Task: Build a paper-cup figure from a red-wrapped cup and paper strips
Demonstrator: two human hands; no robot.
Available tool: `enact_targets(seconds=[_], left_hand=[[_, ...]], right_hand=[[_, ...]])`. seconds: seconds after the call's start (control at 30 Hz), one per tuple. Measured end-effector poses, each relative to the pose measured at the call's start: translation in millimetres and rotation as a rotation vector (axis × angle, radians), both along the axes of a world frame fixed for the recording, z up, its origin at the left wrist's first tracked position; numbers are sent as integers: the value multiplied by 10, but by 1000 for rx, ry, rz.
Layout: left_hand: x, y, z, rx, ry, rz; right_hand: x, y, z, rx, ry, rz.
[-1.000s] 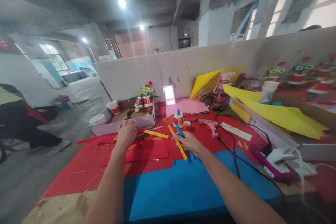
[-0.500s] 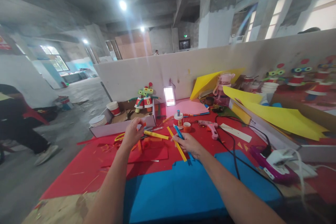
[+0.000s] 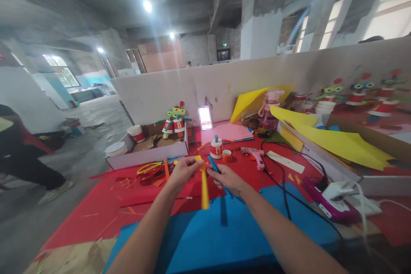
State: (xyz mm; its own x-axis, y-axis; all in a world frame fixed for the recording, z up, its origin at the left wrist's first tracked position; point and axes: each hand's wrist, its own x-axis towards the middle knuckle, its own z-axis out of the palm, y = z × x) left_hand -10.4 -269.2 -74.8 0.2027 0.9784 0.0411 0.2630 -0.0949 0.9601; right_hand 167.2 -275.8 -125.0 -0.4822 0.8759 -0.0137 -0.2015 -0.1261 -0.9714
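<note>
Both pinched closed — left hand (image 3: 183, 173) on yellow strip (image 3: 205, 195), right hand (image 3: 227, 178) on blue strip (image 3: 213, 164); box (image 3: 154, 156) holds figures (image 3: 178, 125).

Here I see a yellow strip (image 3: 204, 190) between the left hand (image 3: 183, 174) and the right hand (image 3: 230, 180), which grips a blue strip (image 3: 212, 164).

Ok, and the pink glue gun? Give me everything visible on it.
The glue gun looks like pink plastic: a barrel and a handle, with a small dark nozzle area at the front, too blurred for detail. It lies on its side on the red tabletop, nose pointing left, handle angled toward the wearer. A black cord runs from the handle end toward the lower right. An orange ring-like piece sits to its left. Neither hand touches it.
</note>
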Motion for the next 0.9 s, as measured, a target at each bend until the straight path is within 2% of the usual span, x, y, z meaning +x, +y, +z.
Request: enact_targets(seconds=[0.1, 0.17, 0.23, 0.3, 0.33, 0.37, 0.43, 0.5, 0.6, 0.7, 0.8, 0.9], left_hand=[[-283, 74, 192, 55, 160, 57], [-495, 131, 346, 128, 437, 113], [-628, 180, 458, 195, 776, 323], [-620, 211, 486, 281, 913, 496], [-556, 217, 463, 324, 870, 506], [-460, 217, 417, 354, 762, 455], [-204, 195, 265, 331, 420, 260], [56, 152, 72, 177, 55, 111], [294, 87, -191, -57, -299, -63], [325, 56, -336, -225, -460, -78], [293, 39, -368, -372, -514, -80], [299, 17, -359, -410, -500, -95]], right_hand=[[56, 24, 31, -37, 74, -53], [99, 49, 39, -64, 90, -71], [131, 74, 32, -67, 77, -91], [149, 95, 19, -45, 61, -123], [155, 105, 14, -31, 54, -141], [161, 114, 12, -19, 48, -160], [174, 134, 15, 2, 25, -200], [186, 154, 23, 22, -23, -246], [190, 174, 35, 19, -94, -292], [172, 173, 33, -11, -97, -288], [156, 169, 15, -47, -65, -275], [171, 179, -10, -15, -105, -271]])
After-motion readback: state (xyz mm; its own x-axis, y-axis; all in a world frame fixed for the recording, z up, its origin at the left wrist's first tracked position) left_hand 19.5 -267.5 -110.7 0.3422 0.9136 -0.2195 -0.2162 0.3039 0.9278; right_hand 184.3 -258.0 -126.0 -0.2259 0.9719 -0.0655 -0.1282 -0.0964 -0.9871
